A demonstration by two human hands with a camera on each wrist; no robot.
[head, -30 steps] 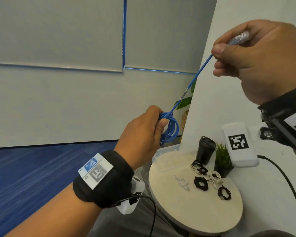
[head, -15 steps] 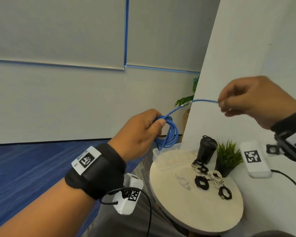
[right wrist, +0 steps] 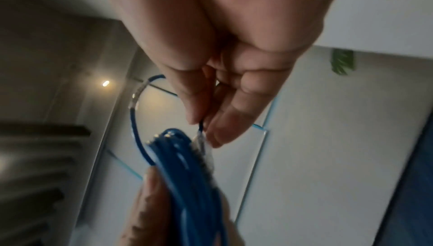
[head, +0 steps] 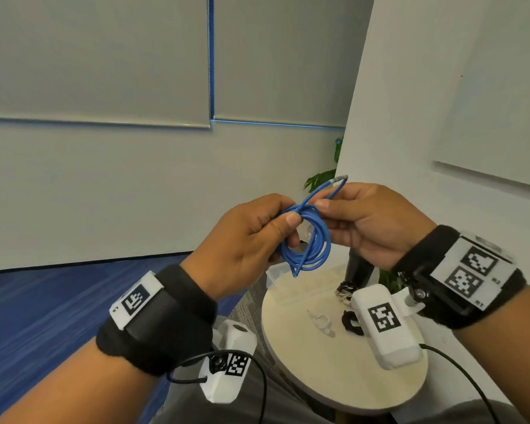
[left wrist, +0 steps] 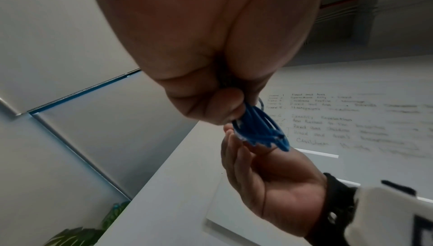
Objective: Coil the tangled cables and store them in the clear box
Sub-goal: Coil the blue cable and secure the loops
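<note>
A blue cable [head: 312, 243] is wound into a small coil in the air above the table. My left hand [head: 289, 215] grips the coil's left side between thumb and fingers. My right hand [head: 326, 201] pinches the cable's free end beside the coil's top, with a short loop sticking up behind it. The left wrist view has the coil [left wrist: 260, 129] edge-on under my left hand [left wrist: 222, 109]. In the right wrist view my right hand [right wrist: 203, 126] pinches the end next to the coil [right wrist: 187, 176]. The clear box [head: 276, 276] sits on the table's far edge, mostly hidden.
Below the hands stands a round light table [head: 318, 377]. On it lie a white cable [head: 320, 321], a black coiled cable [head: 351, 321], another bundle [head: 344, 290], a black cup [head: 358, 267] and a small plant [head: 389, 280]. A white wall is close on the right.
My right hand came down and left from high on the right to the coil. The stretched length of blue cable has become a short loop.
</note>
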